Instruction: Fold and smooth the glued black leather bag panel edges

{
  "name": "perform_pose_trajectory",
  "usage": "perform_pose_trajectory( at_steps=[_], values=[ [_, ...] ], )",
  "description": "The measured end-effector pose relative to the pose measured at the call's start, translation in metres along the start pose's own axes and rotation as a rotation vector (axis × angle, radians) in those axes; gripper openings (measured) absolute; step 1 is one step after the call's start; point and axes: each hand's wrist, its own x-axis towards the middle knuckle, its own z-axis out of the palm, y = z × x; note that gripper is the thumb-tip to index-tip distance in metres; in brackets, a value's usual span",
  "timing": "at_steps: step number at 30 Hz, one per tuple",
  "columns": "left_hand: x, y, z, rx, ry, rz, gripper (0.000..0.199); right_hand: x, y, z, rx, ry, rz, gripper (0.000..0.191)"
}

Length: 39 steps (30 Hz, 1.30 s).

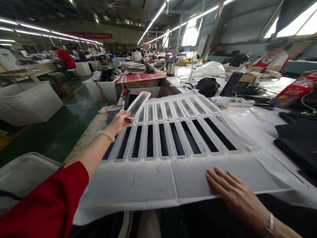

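Note:
My left hand (pixel 119 123) grips the lower end of a pale-edged oblong frame piece (pixel 139 105), raised at a tilt over the left end of a row of similar pieces (pixel 169 110). Nearer me lies a second row, dark strips (pixel 150 140) inside translucent borders, side by side on a white sheet (pixel 148 178). My right hand (pixel 235 190) rests flat, fingers spread, on the sheet's front right part, holding nothing.
Black material (pixel 297 145) lies at the right, with a red package (pixel 294 89) behind it. A black bag (pixel 207 86) and a kettle (pixel 170 67) stand farther back. White bins (pixel 29 100) are on the left. A person (pixel 269 61) sits at the back right.

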Motion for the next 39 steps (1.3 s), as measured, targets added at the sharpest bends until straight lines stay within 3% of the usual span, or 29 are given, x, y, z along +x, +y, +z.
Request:
perform_pose_trajectory(
  at_steps=[4,7,9,12,13,16,18,20,21,24,26,28,31,33,39],
  values=[
    [-0.017,0.020,0.043,0.011,-0.188,0.156,0.012,0.004,-0.004,0.012,0.164,-0.111,0.084,0.063],
    [-0.058,0.028,0.063,0.068,-0.289,0.273,0.014,0.018,0.001,-0.005,0.645,-0.189,0.330,0.045],
    [-0.103,0.022,0.075,0.133,-0.342,0.345,0.018,0.036,0.001,-0.036,1.064,-0.140,0.630,0.044],
    [-0.189,-0.003,0.093,0.234,-0.395,0.430,0.013,0.065,-0.010,-0.098,1.606,0.137,1.091,0.079],
    [-0.218,-0.013,0.100,0.273,-0.410,0.475,0.011,0.073,-0.016,-0.117,1.707,0.249,1.186,0.086],
    [-0.295,-0.044,0.121,0.458,-0.422,0.856,0.011,0.082,-0.035,-0.160,1.886,0.413,1.263,0.085],
    [-0.334,-0.059,0.135,0.494,-0.439,1.017,0.018,0.074,-0.043,-0.176,1.894,0.451,1.315,0.082],
    [-0.361,-0.065,0.145,0.492,-0.501,1.067,0.021,0.056,-0.046,-0.188,1.837,0.476,1.384,0.083],
    [-0.372,-0.065,0.148,0.477,-0.571,1.059,0.025,0.044,-0.046,-0.194,1.802,0.491,1.399,0.082],
    [-0.392,-0.053,0.148,0.375,-0.815,0.985,0.074,0.005,-0.039,-0.217,1.671,0.555,1.320,0.077],
    [-0.398,-0.045,0.140,0.293,-0.880,0.915,0.080,-0.022,-0.032,-0.236,1.570,0.577,1.218,0.074],
    [-0.399,-0.043,0.129,0.251,-0.776,0.823,0.051,-0.048,-0.029,-0.254,1.463,0.561,1.144,0.073],
    [-0.396,-0.052,0.112,0.244,-0.479,0.621,0.022,-0.080,-0.032,-0.271,1.323,0.511,1.071,0.075],
    [-0.395,-0.062,0.105,0.235,-0.377,0.493,0.021,-0.096,-0.039,-0.273,1.260,0.486,1.034,0.075],
    [-0.409,-0.073,0.105,0.180,-0.398,0.362,0.039,-0.130,-0.063,-0.261,1.031,0.376,0.961,0.072]
  ],
)
